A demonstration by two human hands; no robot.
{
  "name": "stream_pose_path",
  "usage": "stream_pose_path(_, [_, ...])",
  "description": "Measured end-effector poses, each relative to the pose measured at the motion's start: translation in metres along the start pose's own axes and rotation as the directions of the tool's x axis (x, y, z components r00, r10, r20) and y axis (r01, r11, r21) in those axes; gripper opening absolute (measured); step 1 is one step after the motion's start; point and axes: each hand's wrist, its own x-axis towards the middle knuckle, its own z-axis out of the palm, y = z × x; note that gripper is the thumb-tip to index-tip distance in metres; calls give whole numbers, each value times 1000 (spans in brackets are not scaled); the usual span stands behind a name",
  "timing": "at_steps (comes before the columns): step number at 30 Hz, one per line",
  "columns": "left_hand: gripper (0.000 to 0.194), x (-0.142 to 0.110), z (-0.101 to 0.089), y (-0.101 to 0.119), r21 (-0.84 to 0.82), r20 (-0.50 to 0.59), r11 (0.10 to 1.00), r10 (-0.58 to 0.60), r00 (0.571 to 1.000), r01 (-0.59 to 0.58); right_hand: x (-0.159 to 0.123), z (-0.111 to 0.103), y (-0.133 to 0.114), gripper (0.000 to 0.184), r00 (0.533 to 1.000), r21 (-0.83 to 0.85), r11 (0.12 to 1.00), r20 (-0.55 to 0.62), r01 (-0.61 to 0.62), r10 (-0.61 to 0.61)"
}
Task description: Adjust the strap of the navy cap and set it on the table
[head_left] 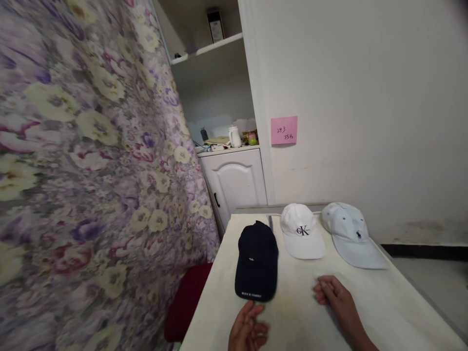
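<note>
Three baseball caps lie on the cream-covered table [292, 317]. Leftmost is a navy cap [258, 261] with small white lettering on its brim, which points toward me. To its right sits a white cap [302, 231] with dark "CK" letters. At the far right rests a pale blue cap [353, 234] with a small dark emblem. My left hand [248, 327] is just below the navy brim, palm partly up, its fingers loosely bent and apart; I cannot tell whether it touches the brim. Over the table below the white cap, my right hand [336, 300] has its fingers curled in, with nothing visible in them.
A floral curtain [98, 170] hangs along the left, with a dark red seat [190, 297] beside the table. Behind stands a white cabinet [237, 178] carrying a white jug [234, 137] and small items. A pink note [284, 130] is on the wall.
</note>
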Motion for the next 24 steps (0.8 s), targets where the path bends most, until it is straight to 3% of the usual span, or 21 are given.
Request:
stream_pose_path(7, [55,-5,6,5,-42,3,999,-11,1000,11,-3,3,-8,44,1000,33,999,-14,1,-1])
stream_pose_path(12, [48,-6,16,21,-91,21,996,-14,1000,16,-4,3,-9,45,1000,49,999,-17,-6,6])
stream_pose_path(21, [7,12,59,51,-214,79,973,102,992,-83,-1,6,-11,48,1000,79,997,-24,-12,14])
stream_pose_path(24, [8,23,72,58,-255,101,965,82,992,-54,-1,7,-13,50,1000,91,996,-27,-13,16])
